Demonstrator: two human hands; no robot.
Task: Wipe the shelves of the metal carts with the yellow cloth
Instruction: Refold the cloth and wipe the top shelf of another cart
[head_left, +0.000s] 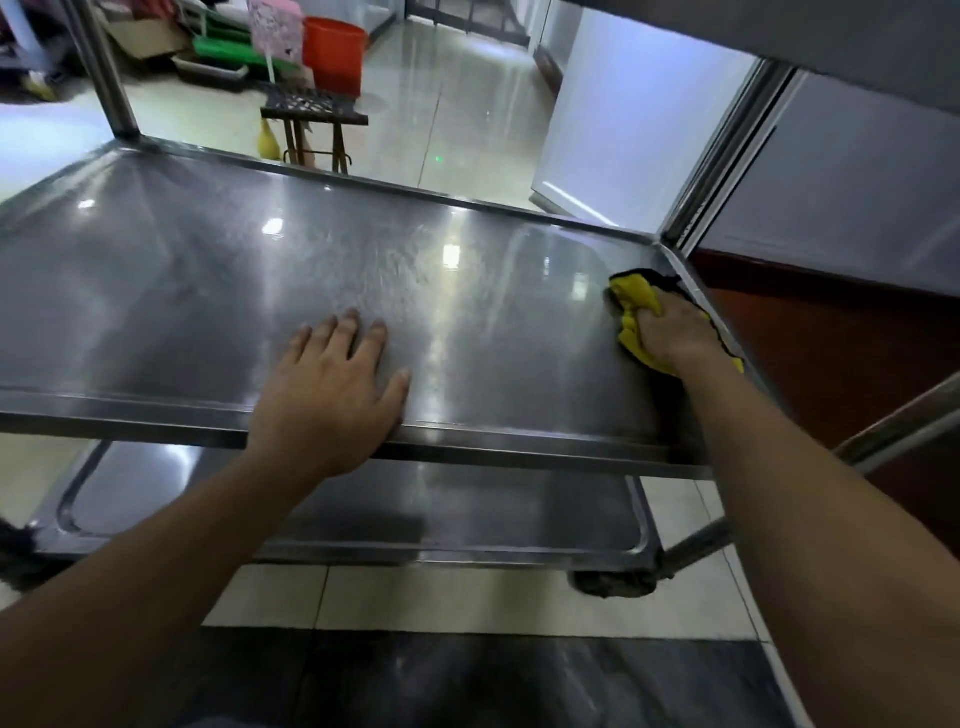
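Observation:
A metal cart's middle shelf (208, 270) fills the view, shiny and bare. My right hand (672, 332) grips the bunched yellow cloth (635, 296), which has a black edge, and presses it onto the shelf near the far right corner by the rim. My left hand (332, 384) lies flat with straight fingers on the shelf close to its front edge. Below is the cart's bottom shelf (467, 514). The underside of the top shelf (779, 26) crosses the upper right.
Cart posts stand at the far left (106, 73) and far right (727, 156) corners. Beyond the cart are a small dark stool (314, 117), an orange bucket (333, 54) and green trays on the tiled floor. A white cabinet (623, 130) stands at the right.

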